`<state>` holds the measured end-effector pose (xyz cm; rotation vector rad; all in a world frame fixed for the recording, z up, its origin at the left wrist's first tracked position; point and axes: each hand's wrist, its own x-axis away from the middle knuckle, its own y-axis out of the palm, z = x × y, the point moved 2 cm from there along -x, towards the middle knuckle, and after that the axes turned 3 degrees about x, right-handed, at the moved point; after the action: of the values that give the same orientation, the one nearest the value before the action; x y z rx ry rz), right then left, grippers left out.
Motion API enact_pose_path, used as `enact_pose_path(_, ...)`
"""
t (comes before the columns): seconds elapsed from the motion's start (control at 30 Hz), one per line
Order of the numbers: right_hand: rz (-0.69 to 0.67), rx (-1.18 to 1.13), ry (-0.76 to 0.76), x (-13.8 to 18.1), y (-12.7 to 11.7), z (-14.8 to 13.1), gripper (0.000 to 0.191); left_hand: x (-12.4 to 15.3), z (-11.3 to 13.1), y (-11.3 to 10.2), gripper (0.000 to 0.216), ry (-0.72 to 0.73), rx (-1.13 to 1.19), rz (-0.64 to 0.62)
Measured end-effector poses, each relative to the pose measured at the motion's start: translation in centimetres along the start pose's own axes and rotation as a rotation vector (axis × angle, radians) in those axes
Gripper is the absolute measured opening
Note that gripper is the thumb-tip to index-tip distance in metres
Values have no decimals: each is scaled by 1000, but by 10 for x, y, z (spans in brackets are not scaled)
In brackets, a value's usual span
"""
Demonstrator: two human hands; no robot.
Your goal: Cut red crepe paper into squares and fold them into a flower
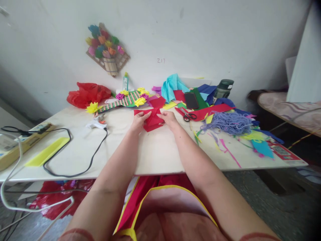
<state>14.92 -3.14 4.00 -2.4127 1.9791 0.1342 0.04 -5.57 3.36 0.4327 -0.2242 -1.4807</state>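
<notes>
A folded piece of red paper lies on the white table in front of me. My left hand pinches its left side, fingers closed on the paper. My right hand grips its right side, thumb and fingers pressed on a fold. Both forearms reach out over the table's near edge.
A white glue gun with a black cord lies to the left. Scissors, purple yarn, coloured paper scraps, a black phone and a dark bottle crowd the right. Paper flowers, a red bag and a glue bottle stand behind.
</notes>
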Motion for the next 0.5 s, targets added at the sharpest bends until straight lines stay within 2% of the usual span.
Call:
enact_pose_path(0.27, 6, 11, 10, -1, 1, 2, 23, -2, -3, 2, 41, 76, -8, -98)
enact_pose_path(0.5, -18, 8, 6, -1, 2, 5, 30, -10, -11, -6, 40, 103, -70, -44)
